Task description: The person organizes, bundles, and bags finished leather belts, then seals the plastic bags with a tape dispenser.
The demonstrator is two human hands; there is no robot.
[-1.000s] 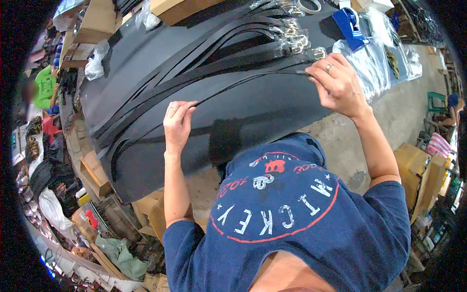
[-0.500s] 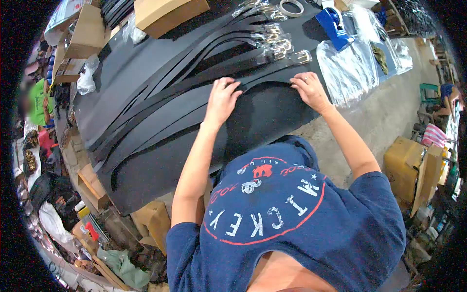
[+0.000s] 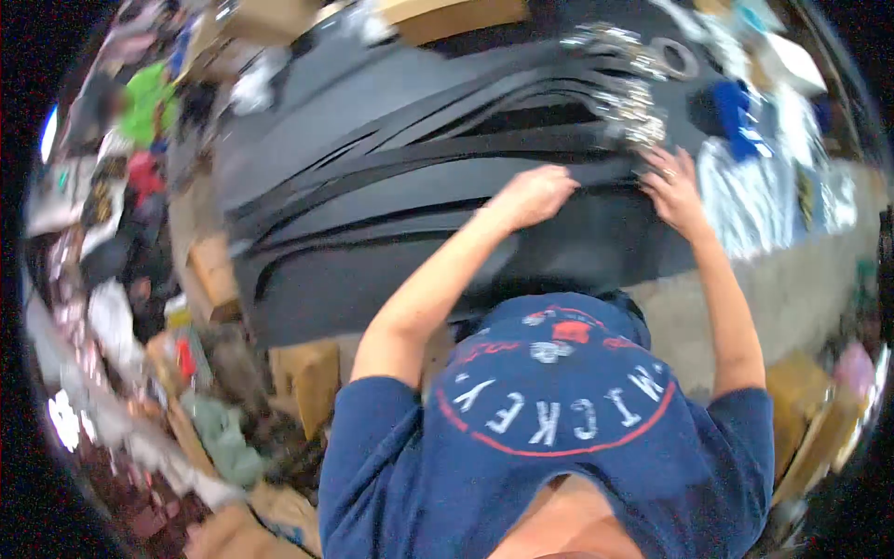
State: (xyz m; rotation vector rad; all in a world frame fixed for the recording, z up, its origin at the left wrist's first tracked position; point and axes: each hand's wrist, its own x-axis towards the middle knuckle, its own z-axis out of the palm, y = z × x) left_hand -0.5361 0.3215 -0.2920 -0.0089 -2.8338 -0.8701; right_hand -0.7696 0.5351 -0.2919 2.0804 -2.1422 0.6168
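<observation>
Long black straps [image 3: 410, 156] lie in a fanned bundle across a black-topped table [image 3: 307, 312], with shiny buckles [image 3: 633, 112] in clear wrap at their right ends. My left hand [image 3: 540, 196] is closed, fingers curled round a black strap near the table's front right part. To its right, my right hand [image 3: 672, 191] has its fingers apart, beside the strap's right end and just below the buckles. Motion blur hides the exact contact of its fingertips.
A roll of tape [image 3: 674, 59] sits at the back right, with a blue item [image 3: 740, 121] and clear plastic bags [image 3: 745, 200] beyond. Cardboard boxes [image 3: 456, 19] stand at the back edge. Another box [image 3: 307, 382] is on the floor, front left.
The view has turned, so the table appears shifted right. My left hand has moved along the strap towards my right hand and the buckles. My right hand's fingers look more spread.
</observation>
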